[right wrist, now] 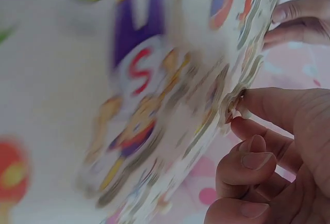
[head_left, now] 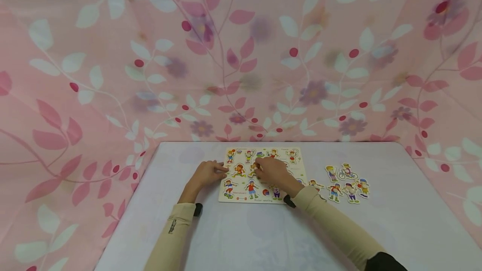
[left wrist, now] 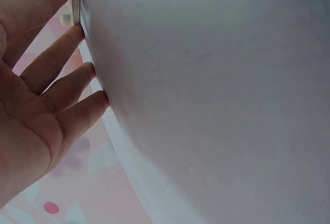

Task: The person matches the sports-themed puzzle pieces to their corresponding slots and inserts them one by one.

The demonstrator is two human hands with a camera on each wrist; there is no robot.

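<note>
A pale wooden peg-puzzle board (head_left: pixel 242 184) printed with sporting children lies flat near the far side of the table. My left hand (head_left: pixel 207 174) touches its left edge with straight, spread fingers; in the left wrist view those fingertips (left wrist: pixel 82 32) meet the board's edge and the tabletop. Over the board's middle, my right hand (head_left: pixel 274 172) pinches a small figure puzzle piece (right wrist: pixel 230 105) between thumb and index finger, the other fingers curled in. The hand partly hides that piece. Several figure pieces stand in the board, among them one with an S on its shirt (right wrist: pixel 135 74).
Right of the board, several loose figure pieces lie grouped, including a cyclist (head_left: pixel 348 172) and a figure in a cap (head_left: pixel 351 192). One more piece (head_left: pixel 315 185) lies by the board's right edge, near my right sleeve. A pink floral curtain (head_left: pixel 241 66) hangs behind the white-covered table (head_left: pixel 241 237).
</note>
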